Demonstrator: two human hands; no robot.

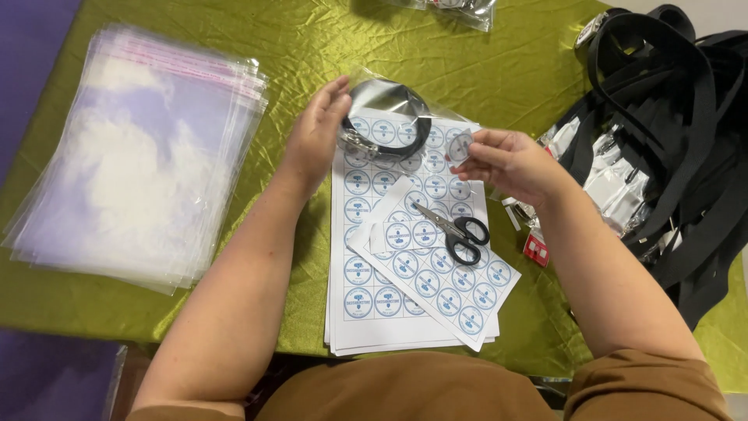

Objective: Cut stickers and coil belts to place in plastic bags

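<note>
The left hand [315, 132] grips a clear bag [393, 105] with a coiled black belt [387, 117] inside, held over the sticker sheets [389, 296] on the green surface [312, 39]. The right hand [510, 164] pinches a round sticker [460, 146] at its fingertips. Black scissors [456, 228] lie on a cut sheet. The belt buckle is hard to make out; the heap of black belts [678, 117] is cut off at the right edge.

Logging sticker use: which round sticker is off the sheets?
The one pinched in the right hand: round sticker, lifted clear; the rest sit on the sticker sheets.
</note>
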